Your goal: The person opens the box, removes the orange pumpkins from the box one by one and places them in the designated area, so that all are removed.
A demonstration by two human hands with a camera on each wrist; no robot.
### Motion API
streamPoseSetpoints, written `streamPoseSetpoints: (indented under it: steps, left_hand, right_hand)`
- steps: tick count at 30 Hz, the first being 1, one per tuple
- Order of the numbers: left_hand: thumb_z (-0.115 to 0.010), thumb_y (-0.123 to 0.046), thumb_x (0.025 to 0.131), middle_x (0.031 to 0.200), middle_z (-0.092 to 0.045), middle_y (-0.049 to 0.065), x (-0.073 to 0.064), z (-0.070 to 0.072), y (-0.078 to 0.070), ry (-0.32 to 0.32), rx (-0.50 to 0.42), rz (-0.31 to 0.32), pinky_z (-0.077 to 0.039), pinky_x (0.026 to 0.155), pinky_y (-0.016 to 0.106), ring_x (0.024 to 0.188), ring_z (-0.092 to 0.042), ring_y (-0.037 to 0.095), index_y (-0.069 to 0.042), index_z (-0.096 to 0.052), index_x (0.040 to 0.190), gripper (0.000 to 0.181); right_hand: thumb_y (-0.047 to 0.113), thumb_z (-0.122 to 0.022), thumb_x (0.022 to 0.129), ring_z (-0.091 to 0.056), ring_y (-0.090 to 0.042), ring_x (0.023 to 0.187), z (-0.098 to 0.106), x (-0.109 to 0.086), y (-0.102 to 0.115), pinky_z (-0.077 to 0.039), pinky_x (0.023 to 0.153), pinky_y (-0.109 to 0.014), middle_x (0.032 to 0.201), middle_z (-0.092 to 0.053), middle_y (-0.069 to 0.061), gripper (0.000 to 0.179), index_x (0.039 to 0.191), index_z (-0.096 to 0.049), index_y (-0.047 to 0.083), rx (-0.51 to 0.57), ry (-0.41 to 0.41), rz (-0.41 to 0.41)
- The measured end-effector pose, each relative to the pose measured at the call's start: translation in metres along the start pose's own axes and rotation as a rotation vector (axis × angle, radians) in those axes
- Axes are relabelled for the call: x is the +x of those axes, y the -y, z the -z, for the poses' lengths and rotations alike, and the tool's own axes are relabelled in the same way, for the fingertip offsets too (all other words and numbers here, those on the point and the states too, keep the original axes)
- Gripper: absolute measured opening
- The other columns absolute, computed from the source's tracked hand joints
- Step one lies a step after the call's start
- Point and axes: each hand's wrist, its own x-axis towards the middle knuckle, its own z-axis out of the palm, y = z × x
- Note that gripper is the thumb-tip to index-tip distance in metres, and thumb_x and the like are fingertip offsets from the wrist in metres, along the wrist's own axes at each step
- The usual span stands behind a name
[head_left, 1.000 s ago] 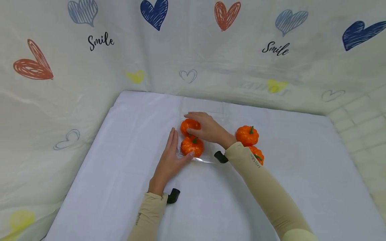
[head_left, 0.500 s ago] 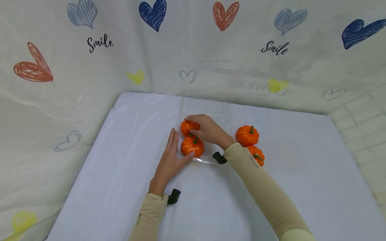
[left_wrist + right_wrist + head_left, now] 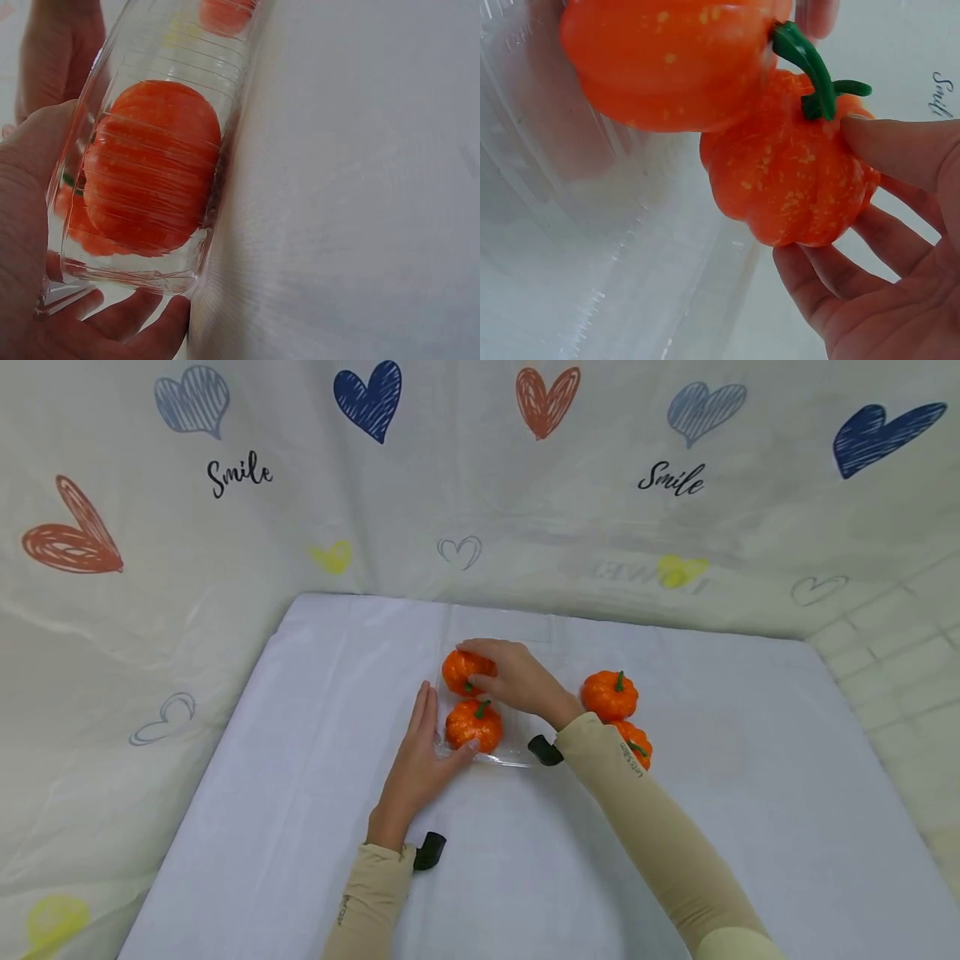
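Note:
A clear plastic container (image 3: 517, 745) lies on the white-covered table, its lid folded back. Inside, an orange toy pumpkin (image 3: 474, 727) with a green stem sits at the near left. Behind it is another toy pumpkin (image 3: 795, 180), gripped by my right hand (image 3: 517, 681) with thumb near the stem and fingers around the far side. My left hand (image 3: 418, 764) rests against the container's near left corner, its fingers straight along the left side and thumb at the near edge. Through the clear wall, the left wrist view shows the near pumpkin (image 3: 154, 165).
Two more toy pumpkins stand on the table right of the container: one farther back (image 3: 610, 695) and one nearer (image 3: 635, 745), partly hidden by my right sleeve. A white curtain (image 3: 465, 485) with printed hearts hangs behind the table (image 3: 720, 793).
The pumpkin in my right hand has shifted slightly away from the near one, and its stem shows more. My left hand stays at the container. The head view has moved a little.

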Motion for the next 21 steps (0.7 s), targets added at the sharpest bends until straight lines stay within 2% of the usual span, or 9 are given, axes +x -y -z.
streamPoseSetpoints:
  steps: [4, 8, 15, 21]
  left_hand:
    - [-0.07, -0.066, 0.094, 0.18, -0.002, -0.004, 0.001, 0.0, -0.001, -0.002, 0.005, 0.002, -0.03, 0.123, 0.056, 0.163, -0.014, 0.023, -0.01, -0.014, 0.173, 0.112]
    - [-0.07, -0.066, 0.095, 0.18, -0.001, -0.005, 0.0, 0.0, -0.001, 0.003, 0.006, 0.002, -0.034, 0.121, 0.054, 0.163, -0.016, 0.023, -0.011, -0.013, 0.173, 0.111]
    - [-0.069, -0.066, 0.095, 0.18, 0.0, -0.006, 0.001, -0.001, 0.0, 0.004, 0.017, -0.004, -0.034, 0.121, 0.053, 0.163, -0.016, 0.024, -0.01, -0.012, 0.173, 0.111]
    - [-0.069, -0.067, 0.095, 0.179, 0.001, -0.009, 0.0, -0.001, -0.001, 0.004, 0.022, 0.009, -0.036, 0.12, 0.054, 0.162, -0.022, 0.027, -0.01, -0.013, 0.173, 0.112]
  right_hand:
    - [0.008, -0.074, 0.102, -0.054, -0.031, 0.143, 0.005, -0.003, 0.0, -0.042, 0.12, -0.045, 0.152, -0.061, -0.013, 0.051, 0.15, -0.06, 0.001, 0.007, -0.043, 0.034]
    - [0.011, -0.075, 0.102, -0.056, -0.03, 0.14, 0.008, -0.008, 0.0, -0.047, 0.115, -0.046, 0.152, -0.061, -0.013, 0.052, 0.151, -0.059, 0.001, 0.013, -0.076, 0.051]
    - [0.014, -0.074, 0.103, -0.062, -0.028, 0.131, 0.013, -0.018, -0.002, -0.055, 0.104, -0.045, 0.15, -0.063, -0.011, 0.051, 0.151, -0.059, 0.003, 0.034, -0.128, 0.034]
    - [0.016, -0.074, 0.104, -0.064, -0.027, 0.127, 0.016, -0.025, -0.003, -0.056, 0.103, -0.042, 0.148, -0.064, -0.011, 0.051, 0.151, -0.059, 0.002, 0.038, -0.143, 0.02]
